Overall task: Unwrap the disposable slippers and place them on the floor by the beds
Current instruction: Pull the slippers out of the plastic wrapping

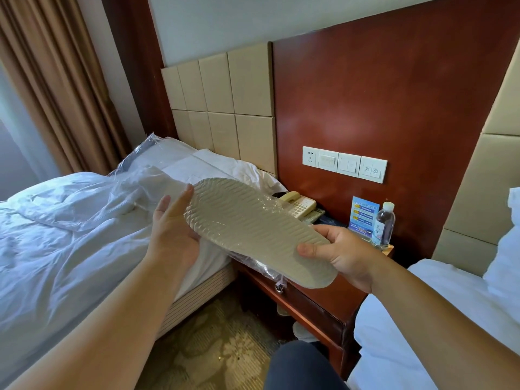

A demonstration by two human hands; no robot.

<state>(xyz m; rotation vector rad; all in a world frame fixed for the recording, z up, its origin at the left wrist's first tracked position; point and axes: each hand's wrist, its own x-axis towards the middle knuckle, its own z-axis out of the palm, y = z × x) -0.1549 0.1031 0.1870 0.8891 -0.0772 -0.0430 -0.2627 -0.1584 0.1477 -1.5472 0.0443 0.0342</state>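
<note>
I hold a beige disposable slipper (pixel 253 226) sole up, above the gap between two beds. Clear plastic wrap (pixel 261 267) clings to its far side and hangs below it. My left hand (pixel 171 226) supports the toe end from underneath, fingers spread. My right hand (pixel 340 253) pinches the heel end, thumb on the ribbed sole. More clear plastic wrapping with something white in it (pixel 135 175) lies on the left bed.
A wooden nightstand (pixel 309 302) stands between the left bed (pixel 70 249) and the right bed (pixel 422 319), with a phone (pixel 299 205), a card and a water bottle (pixel 384 223) on it. Patterned carpet (pixel 213 347) lies below. My knee (pixel 301 367) is at the bottom.
</note>
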